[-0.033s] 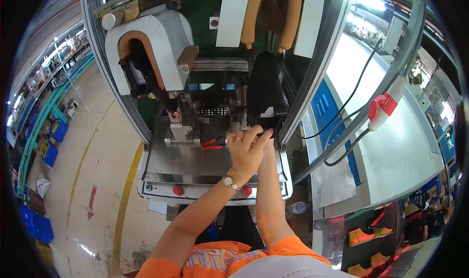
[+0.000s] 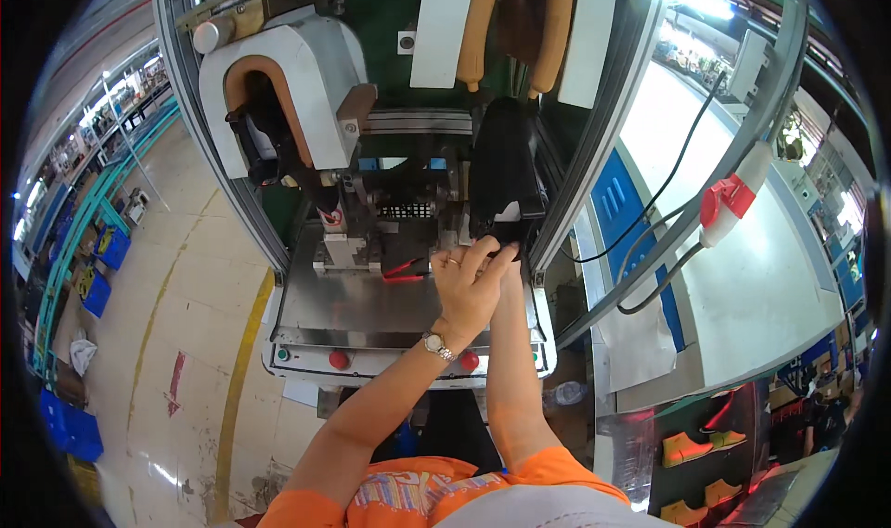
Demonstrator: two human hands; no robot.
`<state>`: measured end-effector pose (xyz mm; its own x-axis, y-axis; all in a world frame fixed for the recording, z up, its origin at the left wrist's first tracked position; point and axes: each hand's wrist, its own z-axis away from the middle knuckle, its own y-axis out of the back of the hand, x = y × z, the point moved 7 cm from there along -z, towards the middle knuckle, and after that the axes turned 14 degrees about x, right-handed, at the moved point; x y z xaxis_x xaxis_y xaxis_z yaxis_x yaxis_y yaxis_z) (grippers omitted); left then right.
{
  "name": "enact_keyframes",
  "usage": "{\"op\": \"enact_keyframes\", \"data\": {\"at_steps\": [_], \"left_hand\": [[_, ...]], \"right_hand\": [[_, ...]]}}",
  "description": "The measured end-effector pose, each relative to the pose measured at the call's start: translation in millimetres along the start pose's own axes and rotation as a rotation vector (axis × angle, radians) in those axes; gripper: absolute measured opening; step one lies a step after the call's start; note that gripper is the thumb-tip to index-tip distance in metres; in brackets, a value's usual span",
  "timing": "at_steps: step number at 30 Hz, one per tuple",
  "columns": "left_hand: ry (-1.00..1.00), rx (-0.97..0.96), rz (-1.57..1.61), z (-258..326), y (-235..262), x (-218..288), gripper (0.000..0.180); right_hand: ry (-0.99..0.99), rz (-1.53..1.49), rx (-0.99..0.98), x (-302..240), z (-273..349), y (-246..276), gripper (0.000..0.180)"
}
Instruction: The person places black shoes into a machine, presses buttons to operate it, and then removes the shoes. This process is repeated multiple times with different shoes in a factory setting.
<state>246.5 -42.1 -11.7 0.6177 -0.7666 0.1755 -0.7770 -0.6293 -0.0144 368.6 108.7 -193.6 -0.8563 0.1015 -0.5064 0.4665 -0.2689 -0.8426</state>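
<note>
Both hands are working close together at the near end of what is looking like a black shoe (image 2: 502, 177), which is sitting upright at the right side of the machine. The left hand (image 2: 467, 279) is bending its fingers around the shoe's lower edge; whether the fingertips are gripping or only pressing, the view is not showing. The right hand (image 2: 513, 268) is mostly hiding behind the left, so I cannot tell whether it is closing on anything.

Doing this step well is probably meaning steadying the shoe with one hand, pressing evenly with the other, and avoiding twisting it. Keeping the left wrist from sagging would also be sensible, since the red button (image 2: 470, 362) is lying near it, at about six o'clock from the left hand.

From the left hand, the bulk of the shoe is rising between twelve and one o'clock, its near end touching or almost touching the fingers. Red-handled pliers (image 2: 403, 274) are lying at nine o'clock, just beside the hand.
</note>
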Motion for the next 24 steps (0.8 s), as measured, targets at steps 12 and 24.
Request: {"op": "enact_keyframes", "data": {"at_steps": [12,24], "left_hand": [[0.071,-0.141,0.069,-12,5,12,0.031],[0.056,-0.276,0.227,-15,27,26,0.033]], "right_hand": [[0.044,0.013,0.037,-9,5,5,0.034],[0.118,0.147,0.175,-22,-11,30,0.033]]}}
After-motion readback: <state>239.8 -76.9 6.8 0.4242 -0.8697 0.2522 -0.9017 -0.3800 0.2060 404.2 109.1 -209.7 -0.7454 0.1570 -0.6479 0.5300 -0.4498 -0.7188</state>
